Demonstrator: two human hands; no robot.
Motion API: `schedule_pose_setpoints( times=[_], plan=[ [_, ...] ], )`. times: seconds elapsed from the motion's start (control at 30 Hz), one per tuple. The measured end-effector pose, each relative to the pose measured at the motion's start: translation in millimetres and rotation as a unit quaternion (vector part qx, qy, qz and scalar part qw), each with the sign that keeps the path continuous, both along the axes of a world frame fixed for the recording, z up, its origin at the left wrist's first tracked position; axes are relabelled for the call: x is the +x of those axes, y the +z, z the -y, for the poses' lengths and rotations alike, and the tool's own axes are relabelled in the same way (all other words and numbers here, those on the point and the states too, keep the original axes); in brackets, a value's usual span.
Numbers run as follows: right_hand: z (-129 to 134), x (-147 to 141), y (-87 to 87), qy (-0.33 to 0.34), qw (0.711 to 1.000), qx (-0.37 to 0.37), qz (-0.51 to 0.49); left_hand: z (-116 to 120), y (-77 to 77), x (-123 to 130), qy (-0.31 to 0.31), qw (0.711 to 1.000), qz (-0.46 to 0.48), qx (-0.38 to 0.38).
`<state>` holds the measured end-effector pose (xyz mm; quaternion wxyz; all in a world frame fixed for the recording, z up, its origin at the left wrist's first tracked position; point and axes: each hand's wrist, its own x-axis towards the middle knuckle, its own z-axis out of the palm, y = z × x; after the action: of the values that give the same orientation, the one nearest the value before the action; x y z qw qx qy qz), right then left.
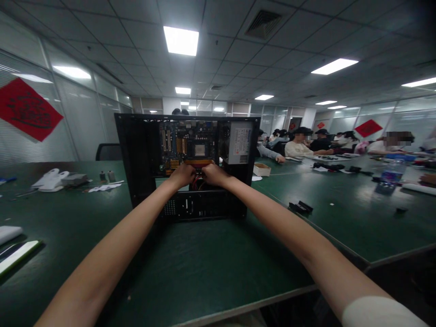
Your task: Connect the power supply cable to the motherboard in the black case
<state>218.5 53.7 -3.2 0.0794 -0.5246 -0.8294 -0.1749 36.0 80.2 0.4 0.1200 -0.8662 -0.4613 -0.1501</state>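
A black computer case (134,159) stands on the green table with its open side toward me. Inside it are a motherboard (190,135) with a bare square processor (200,150) and, at the upper right, a silver power supply (239,143). Both my hands reach into the case at the motherboard's lower edge, just below the yellow and orange memory slots (198,162). My left hand (183,176) and my right hand (215,175) are closed, nearly meeting. Thin red and dark cables (198,183) hang between them. Whatever the fingertips grip is too small and covered to make out.
Left on the table (204,263) lie white objects (52,179), a grey block (75,180) and small metal parts. To the right are a small open box (261,170), a black plastic piece (301,207) and a clear bottle (391,172). Several people sit farther back.
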Motion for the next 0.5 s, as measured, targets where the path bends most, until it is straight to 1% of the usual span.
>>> schedule_pose_setpoints(
  times=[0.23, 0.5],
  plan=[
    [5.6, 1.1, 0.6, -0.013, 1.000, 0.005, -0.020, 1.3, -0.2, -0.9, -0.003, 1.000, 0.005, -0.002],
    [7.0, -0.6, 2.4, -0.037, 0.999, 0.001, -0.027, -3.2, -1.1, -0.4, -0.005, 1.000, 0.001, -0.006]
  ],
)
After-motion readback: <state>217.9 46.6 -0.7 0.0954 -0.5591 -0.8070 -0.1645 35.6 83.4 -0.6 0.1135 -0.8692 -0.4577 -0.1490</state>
